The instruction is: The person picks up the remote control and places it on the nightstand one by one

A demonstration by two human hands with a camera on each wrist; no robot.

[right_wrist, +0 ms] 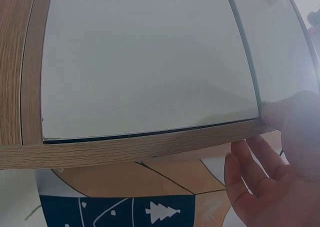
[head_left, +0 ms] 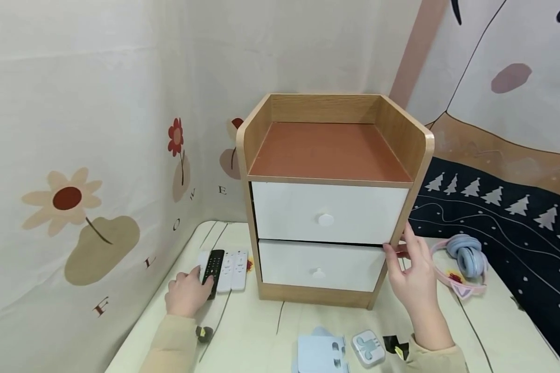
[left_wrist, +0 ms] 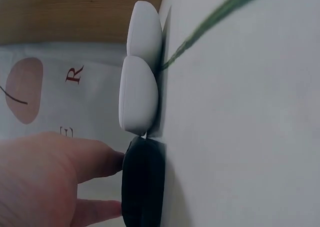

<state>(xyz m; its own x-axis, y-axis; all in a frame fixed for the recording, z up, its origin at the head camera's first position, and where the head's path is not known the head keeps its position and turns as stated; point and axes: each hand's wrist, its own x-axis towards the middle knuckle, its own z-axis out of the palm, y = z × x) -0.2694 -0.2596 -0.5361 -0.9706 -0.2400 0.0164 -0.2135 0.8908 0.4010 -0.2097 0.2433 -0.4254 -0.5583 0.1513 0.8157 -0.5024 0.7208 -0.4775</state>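
A small wooden cabinet point(head_left: 333, 181) with two white drawers and an open reddish-brown top shelf stands upright in the head view. My right hand point(head_left: 411, 267) grips its right side edge, thumb at the front by the drawer gap, fingers around the outer side. In the right wrist view, the thumb touches the front and the fingers point(right_wrist: 250, 172) reach behind the wooden edge. To the left of the cabinet, my left hand point(head_left: 188, 294) holds a black remote control point(head_left: 213, 272) between thumb and finger. White remote controls point(head_left: 232, 272) lie beside it.
Pink-and-blue headphones point(head_left: 469, 261) lie to the right of the cabinet. In front sit a light-blue box-like item point(head_left: 322, 355) and a clear case with earphones point(head_left: 368, 348). Printed fabric walls point(head_left: 98, 129) stand close on the left and behind.
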